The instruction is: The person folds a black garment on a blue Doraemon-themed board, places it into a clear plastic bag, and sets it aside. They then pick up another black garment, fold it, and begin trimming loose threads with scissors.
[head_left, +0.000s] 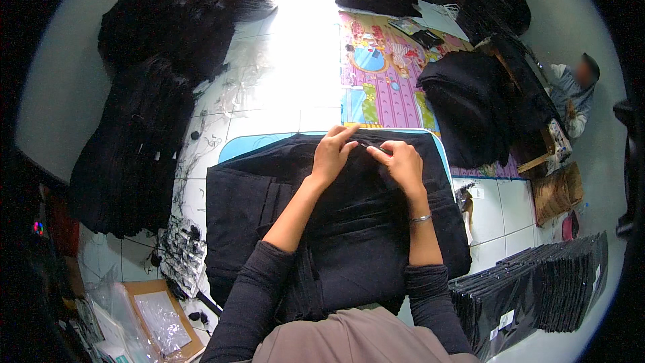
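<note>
Black cloth garments [363, 242] lie spread in front of me over a low table with a light blue top [250, 148] and a pale rim. My left hand [330, 158] is at the far part of the cloth, its thumb and fingers bent around a bit of the black fabric. Just to the right, my right hand [401, 163] is closed in a pinch, its fingertips pointing toward the left ones. A tiny dark, glinting thing shows at those fingertips, too small to name. A bracelet circles my right wrist.
Tall black garment piles [131, 154] stand at the left, with more black cloth [470, 104] at the right on a colourful mat [386, 74]. Packed black garments [531, 289] line the near right. Thread scraps [181, 255] litter the tiles. Another person [571, 97] sits far right.
</note>
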A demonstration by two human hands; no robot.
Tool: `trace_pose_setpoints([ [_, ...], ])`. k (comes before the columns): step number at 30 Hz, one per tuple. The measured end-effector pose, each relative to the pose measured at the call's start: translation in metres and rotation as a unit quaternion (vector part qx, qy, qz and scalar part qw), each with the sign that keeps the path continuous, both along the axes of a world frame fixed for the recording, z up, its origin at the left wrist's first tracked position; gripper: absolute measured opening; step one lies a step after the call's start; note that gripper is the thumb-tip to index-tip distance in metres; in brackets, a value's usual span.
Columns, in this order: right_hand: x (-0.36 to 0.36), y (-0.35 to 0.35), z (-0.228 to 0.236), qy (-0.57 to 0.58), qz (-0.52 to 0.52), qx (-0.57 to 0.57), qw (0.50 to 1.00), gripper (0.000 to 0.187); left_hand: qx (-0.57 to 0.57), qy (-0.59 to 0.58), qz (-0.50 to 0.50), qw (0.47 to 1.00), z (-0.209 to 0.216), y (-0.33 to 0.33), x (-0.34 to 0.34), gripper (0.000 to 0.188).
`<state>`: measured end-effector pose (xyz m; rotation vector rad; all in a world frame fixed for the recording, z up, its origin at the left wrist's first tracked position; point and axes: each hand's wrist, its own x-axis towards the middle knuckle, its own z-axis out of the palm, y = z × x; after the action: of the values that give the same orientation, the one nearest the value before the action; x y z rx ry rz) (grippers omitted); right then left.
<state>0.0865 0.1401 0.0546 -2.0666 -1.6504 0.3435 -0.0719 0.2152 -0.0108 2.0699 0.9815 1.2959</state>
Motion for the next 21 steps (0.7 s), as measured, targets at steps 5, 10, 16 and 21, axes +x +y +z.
trace_pose_setpoints([
  [5,0.006,0.006,-0.014,0.024,-0.032,0.03,0.999,0.047,-0.046,0.033,-0.006,0.998,-0.002,0.014,-0.008,0.011],
  [10,0.017,0.014,-0.026,0.098,-0.08,0.09,0.988,0.054,-0.048,-0.102,0.183,0.977,0.022,0.033,-0.104,0.013],
  [16,-0.007,0.025,-0.034,0.12,-0.034,0.106,0.987,0.055,-0.005,0.004,0.347,0.938,0.034,0.01,-0.145,0.016],
  [21,-0.024,0.018,-0.03,0.011,-0.082,0.126,0.989,0.052,0.038,0.113,-0.003,0.993,0.013,-0.008,-0.044,0.026],
])
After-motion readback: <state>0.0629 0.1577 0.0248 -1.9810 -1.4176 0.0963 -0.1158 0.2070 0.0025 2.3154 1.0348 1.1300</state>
